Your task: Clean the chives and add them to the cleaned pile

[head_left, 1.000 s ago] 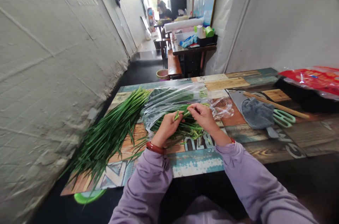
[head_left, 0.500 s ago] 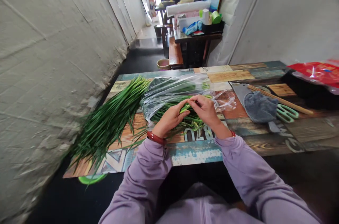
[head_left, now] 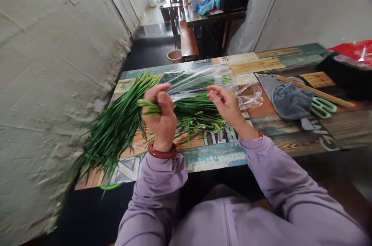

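My left hand point(head_left: 162, 118) is closed around a small bunch of garlic chives point(head_left: 148, 107), their pale stem ends poking out past the thumb. It is raised over the table beside a large green pile of chives point(head_left: 122, 118). My right hand point(head_left: 225, 104) hovers to the right with bent fingers slightly apart and nothing visible in them. Between and behind the hands, a clear plastic bag point(head_left: 192, 83) lies with more chives in and in front of it. Trimmed yellowish scraps point(head_left: 213, 125) are scattered near the right hand.
On the patchwork-patterned table point(head_left: 215, 160), a cleaver point(head_left: 267, 83) lies under a grey cloth point(head_left: 292, 100), near wooden chopsticks point(head_left: 319, 93) and green-handled scissors point(head_left: 322, 107). A black container point(head_left: 343, 75) with red packaging stands at right. Beyond are a bench point(head_left: 188, 38), a basket point(head_left: 174, 55) and another table.
My hands have parted; the left moved up and left with the chives in it, while the right stayed near the bag. The view has tilted downward.
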{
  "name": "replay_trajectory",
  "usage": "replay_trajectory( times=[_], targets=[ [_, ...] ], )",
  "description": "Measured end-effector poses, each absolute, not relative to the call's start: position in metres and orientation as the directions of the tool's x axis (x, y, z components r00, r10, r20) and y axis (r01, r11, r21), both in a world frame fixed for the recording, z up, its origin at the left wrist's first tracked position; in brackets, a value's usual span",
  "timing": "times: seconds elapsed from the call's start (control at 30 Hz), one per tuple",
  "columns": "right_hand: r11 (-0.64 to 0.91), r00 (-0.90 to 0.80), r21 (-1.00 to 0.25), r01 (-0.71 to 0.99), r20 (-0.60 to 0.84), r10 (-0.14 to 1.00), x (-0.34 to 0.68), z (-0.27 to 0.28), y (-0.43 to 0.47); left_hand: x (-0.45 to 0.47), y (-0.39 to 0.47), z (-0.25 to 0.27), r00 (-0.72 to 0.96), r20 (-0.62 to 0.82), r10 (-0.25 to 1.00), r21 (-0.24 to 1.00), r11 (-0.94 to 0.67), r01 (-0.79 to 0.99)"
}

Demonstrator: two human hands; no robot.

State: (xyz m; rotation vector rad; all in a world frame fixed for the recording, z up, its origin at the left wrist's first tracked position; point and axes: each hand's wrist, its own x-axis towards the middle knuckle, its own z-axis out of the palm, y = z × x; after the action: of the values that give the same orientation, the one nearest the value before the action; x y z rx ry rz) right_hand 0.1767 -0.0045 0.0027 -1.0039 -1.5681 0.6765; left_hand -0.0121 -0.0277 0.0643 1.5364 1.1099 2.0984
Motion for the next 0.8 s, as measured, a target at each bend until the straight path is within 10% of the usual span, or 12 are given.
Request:
replay_trajectory(
  times=[0.2, 0.6, 0.8],
  targets=[
    [0.63, -0.213, -0.65, 0.426, 0.604, 0.768, 0.161, -0.008, -0.006, -0.028, -0.04, 0.131, -0.496, 0.608, 0.62, 0.638, -0.753, -0.16],
    [0.546, 0.27, -0.801, 0.245, 0.597, 0.755, 0.172, 0.01, -0.012, -0.011, -0.073, 0.206, -0.44, 0.578, 0.687, 0.592, -0.724, -0.354],
    [0.763, -0.086, -0.587, 0.27, 0.774, 0.627, 0.141, 0.079, -0.065, 0.02, -0.083, 0.191, -0.278, 0.496, 0.823, 0.672, -0.566, -0.477]
  ],
)
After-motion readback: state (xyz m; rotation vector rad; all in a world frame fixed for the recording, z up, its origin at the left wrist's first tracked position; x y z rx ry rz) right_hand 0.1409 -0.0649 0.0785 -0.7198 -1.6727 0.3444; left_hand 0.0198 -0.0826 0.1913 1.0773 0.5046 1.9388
